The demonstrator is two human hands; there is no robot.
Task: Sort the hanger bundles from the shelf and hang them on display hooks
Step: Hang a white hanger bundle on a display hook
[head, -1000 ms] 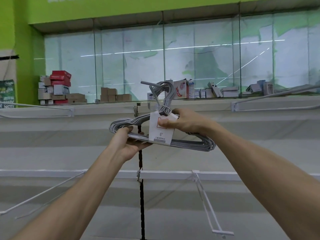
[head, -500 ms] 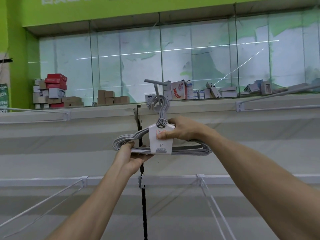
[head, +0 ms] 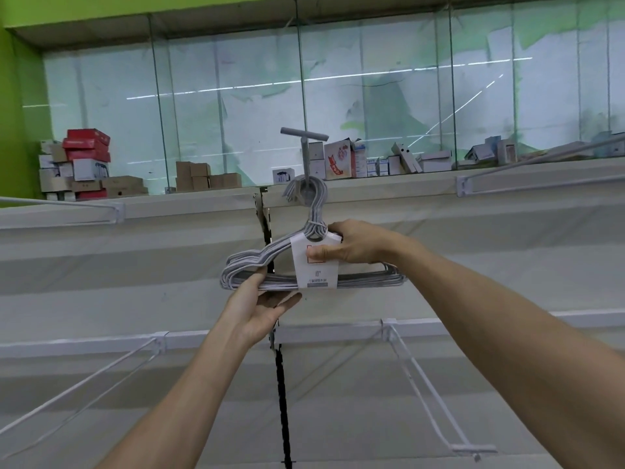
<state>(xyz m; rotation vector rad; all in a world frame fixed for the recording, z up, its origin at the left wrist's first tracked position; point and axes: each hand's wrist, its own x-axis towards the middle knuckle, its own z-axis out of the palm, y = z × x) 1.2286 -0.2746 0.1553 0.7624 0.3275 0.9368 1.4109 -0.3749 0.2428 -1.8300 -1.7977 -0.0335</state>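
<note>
Grey hangers, tied as one hanger bundle (head: 257, 265), hang level before the pale display wall, their hook tops looped over the grey display hook (head: 304, 154). Our right hand (head: 351, 245) pinches the white paper label (head: 316, 265), thumb on its orange square; we read "10" beneath, the smaller print too blurred. Our left hand (head: 260, 309) grasps the bottom bars from below. Cardboard boxes (head: 203, 176) line the top shelf behind.

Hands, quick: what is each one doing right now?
Left hand: grips the lower bar of the grey wire hanger bundle.
Right hand: pinches its white paper label.
</note>
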